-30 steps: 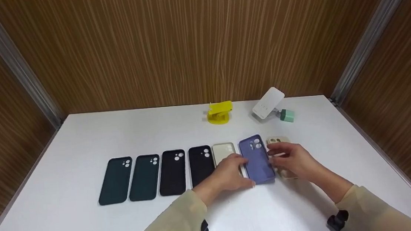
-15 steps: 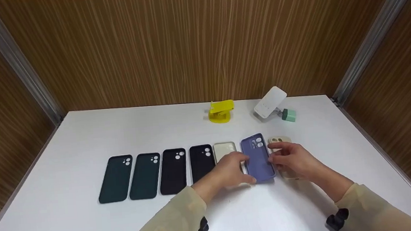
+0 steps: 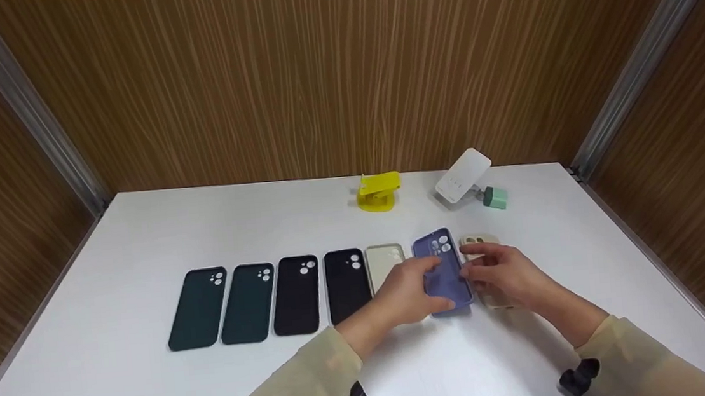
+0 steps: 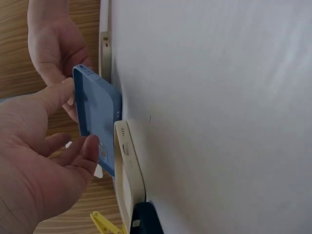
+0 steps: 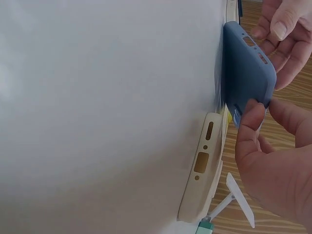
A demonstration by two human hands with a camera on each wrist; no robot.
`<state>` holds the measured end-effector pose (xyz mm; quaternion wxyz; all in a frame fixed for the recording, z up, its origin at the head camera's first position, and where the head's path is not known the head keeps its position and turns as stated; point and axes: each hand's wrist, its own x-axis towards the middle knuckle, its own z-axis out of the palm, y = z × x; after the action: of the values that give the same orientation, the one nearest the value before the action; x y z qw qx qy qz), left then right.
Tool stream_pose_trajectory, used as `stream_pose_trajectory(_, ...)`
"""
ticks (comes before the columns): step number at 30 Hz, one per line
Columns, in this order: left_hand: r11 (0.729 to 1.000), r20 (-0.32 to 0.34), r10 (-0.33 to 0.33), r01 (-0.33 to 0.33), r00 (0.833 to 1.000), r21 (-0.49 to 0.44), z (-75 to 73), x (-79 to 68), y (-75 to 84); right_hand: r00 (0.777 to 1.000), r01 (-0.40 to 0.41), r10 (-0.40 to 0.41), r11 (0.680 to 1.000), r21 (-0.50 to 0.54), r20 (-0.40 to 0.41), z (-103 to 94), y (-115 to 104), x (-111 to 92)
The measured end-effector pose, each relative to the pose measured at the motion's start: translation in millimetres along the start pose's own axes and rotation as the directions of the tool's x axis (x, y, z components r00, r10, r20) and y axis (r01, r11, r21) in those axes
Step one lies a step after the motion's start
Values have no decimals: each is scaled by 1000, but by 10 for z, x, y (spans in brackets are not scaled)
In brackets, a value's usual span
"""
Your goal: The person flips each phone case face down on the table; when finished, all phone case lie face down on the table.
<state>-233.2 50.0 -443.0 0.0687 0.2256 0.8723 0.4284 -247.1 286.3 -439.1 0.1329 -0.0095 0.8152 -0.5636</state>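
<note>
My right hand [image 3: 504, 269] pinches the tilted purple case [image 3: 452, 277]; left hand [image 3: 406, 290] spread, gripping nothing. One-sided pinch could slip, knocking the cream case [image 3: 384, 259] beside my left.

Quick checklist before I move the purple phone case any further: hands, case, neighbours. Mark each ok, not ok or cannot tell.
1. Right hand holding the purple phone case: ok, fingers at its right edge.
2. Purple phone case flat on the table: not ok, tilted with its right edge raised.
3. Left hand touching the case: cannot tell; it reaches over the left part.
4. Two green cases and two black cases flat, apart: ok.
5. Yellow stand and white stand away from both hands: ok.
</note>
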Motion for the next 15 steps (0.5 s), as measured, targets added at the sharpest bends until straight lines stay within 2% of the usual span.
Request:
stream_pose_trajectory(7,997,-7,-6,6,1000,-82,134,0,-17,1000,-22,22,1000,12,1,-2,-5,-11)
stream_pose_trajectory(15,991,-8,19,-20,1000,-132,180,25,-39,1000,13,-14,998,62,15,23,-22,-21)
